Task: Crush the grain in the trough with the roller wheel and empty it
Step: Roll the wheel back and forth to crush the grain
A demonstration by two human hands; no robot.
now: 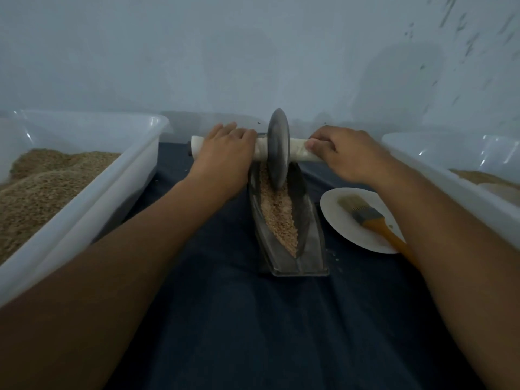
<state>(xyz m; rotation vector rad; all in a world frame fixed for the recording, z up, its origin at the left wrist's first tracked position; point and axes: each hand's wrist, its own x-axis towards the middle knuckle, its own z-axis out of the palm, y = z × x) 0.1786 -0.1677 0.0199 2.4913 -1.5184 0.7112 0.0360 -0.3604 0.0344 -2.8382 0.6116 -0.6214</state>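
A dark boat-shaped trough lies on the dark cloth in front of me, with tan grain along its groove. A grey metal roller wheel stands upright in the far end of the groove on a white-wrapped axle. My left hand lies over the axle left of the wheel, its fingers reaching forward across it. My right hand grips the axle right of the wheel, its fingers curled round it.
A clear plastic bin with tan grain stands at the left. Another clear bin stands at the right. A white plate beside the trough carries a brush with an orange handle. A pale wall rises behind.
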